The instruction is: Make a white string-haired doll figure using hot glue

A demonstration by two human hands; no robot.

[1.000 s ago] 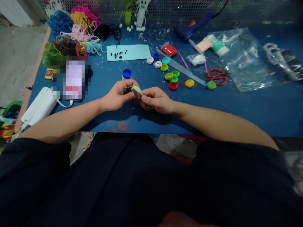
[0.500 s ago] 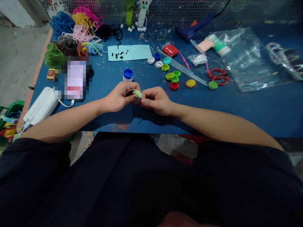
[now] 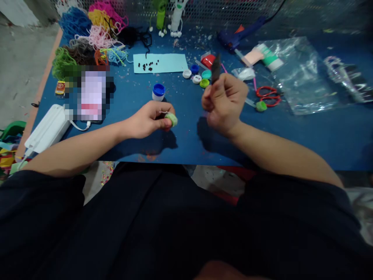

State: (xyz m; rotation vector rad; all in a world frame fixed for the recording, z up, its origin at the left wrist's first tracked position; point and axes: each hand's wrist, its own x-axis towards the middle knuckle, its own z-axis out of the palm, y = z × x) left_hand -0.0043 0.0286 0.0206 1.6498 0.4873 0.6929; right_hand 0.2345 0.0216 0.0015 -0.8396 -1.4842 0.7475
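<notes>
My left hand rests low over the blue table, fingers closed round a small pale green bottle cap with a thin whitish thread at it. My right hand is raised above the table to the right of it, fingers pinched on a small dark flat piece that sticks up from the fingertips. The two hands are apart. A small jar with a blue lid stands just behind my left hand.
Several coloured bottle caps lie behind my right hand. Red scissors, a blue glue gun, a clear plastic bag, yarn bundles, a light blue sheet with dark beads and a white power bank surround them.
My hands were together on the green cap. My right hand has lifted up and to the right with the dark piece; my left hand stays with the cap.
</notes>
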